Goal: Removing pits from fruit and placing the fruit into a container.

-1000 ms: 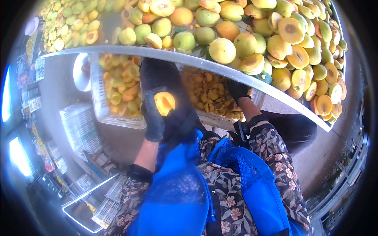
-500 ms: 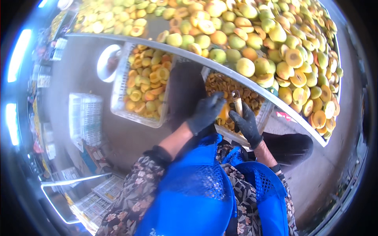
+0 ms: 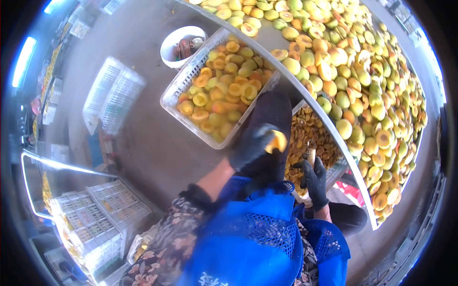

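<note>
Peach half (image 3: 276, 141), orange and cupped, is sitting at the tips of my left hand (image 3: 250, 148), whose fingers (image 3: 261, 138) are curling closed round it from the left. From the head view, my right hand (image 3: 315, 178) is gripping a small pale-handled tool (image 3: 311, 155) upright, just right of the fruit. I'm holding both above the white crate (image 3: 191, 81) of halves, beside the surface (image 3: 305, 90).

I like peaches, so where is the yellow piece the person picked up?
In the head view, the peach half sits in the gloved left hand, near the middle, just right of the white crate of halves.
</note>
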